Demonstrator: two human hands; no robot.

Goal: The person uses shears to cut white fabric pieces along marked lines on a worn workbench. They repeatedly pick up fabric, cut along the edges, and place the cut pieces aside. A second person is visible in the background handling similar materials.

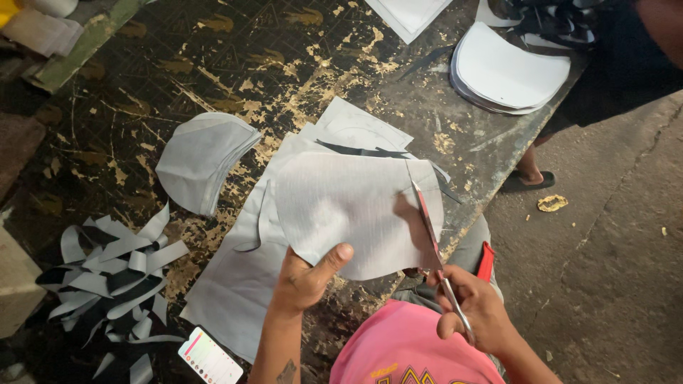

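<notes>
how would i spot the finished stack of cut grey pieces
On the worn black table, look left of the left hand. The stack of cut pieces lies alone there, neat and rounded, unlike the tangled strips below.

grey sheet [348, 206]: curved-edged, held flat above worn table | scissors [432, 238]: red-handled, blades open at sheet's right edge
</notes>
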